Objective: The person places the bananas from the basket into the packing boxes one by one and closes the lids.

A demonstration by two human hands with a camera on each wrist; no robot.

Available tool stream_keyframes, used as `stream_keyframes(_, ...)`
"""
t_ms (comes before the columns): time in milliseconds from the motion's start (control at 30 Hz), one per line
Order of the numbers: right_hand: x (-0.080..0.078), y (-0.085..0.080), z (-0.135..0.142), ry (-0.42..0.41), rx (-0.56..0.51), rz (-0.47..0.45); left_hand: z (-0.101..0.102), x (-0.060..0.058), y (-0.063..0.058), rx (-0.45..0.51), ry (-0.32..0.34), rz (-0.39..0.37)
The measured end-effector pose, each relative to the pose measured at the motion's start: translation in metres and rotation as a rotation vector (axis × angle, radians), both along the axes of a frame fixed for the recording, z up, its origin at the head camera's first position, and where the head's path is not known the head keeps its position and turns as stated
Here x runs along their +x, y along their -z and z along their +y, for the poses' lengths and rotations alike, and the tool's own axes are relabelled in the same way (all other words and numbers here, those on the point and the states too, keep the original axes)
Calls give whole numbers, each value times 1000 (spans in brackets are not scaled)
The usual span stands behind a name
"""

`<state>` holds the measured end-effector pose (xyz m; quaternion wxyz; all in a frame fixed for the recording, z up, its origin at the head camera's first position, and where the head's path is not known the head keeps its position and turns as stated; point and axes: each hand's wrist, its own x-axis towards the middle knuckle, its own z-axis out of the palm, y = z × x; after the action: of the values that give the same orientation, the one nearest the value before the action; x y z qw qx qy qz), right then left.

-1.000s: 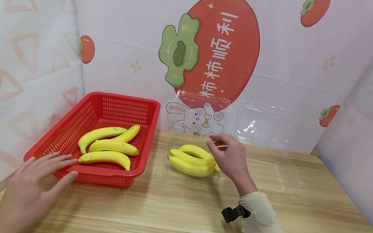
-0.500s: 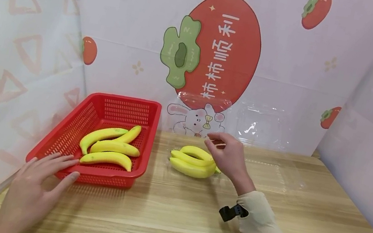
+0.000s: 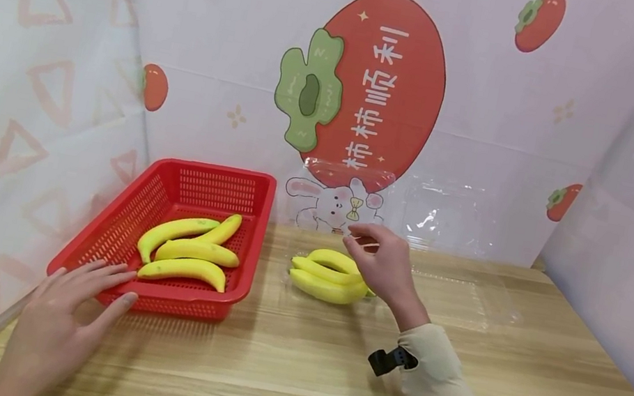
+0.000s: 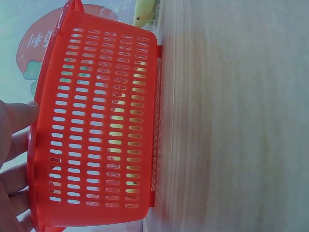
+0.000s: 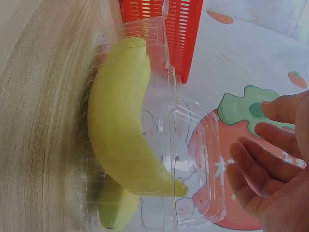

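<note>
Hovering loose and empty, the right hand [image 3: 382, 262] is probably needing clearance above the transparent plastic box [image 5: 171, 96] of curved yellow bananas [image 5: 113, 104].

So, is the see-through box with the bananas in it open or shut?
Open. The clear plastic box has its lid standing up behind it, and the bananas inside lie uncovered.

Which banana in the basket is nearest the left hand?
The front banana: it lies along the near wall of the basket, one tip close to the left hand; the other three bananas lie farther back.
</note>
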<state>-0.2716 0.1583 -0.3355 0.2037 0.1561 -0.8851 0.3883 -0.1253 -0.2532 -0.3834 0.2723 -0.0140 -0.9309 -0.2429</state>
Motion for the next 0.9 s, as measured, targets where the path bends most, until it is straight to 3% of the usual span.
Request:
stream_keyframes(400,-1,-4,-6,-29,-31,-19,1,1,-1,0,-14,-22)
stream_keyframes(900,1,-16,-37,-105,-76,-50,2,3,-2,7,-3,-2)
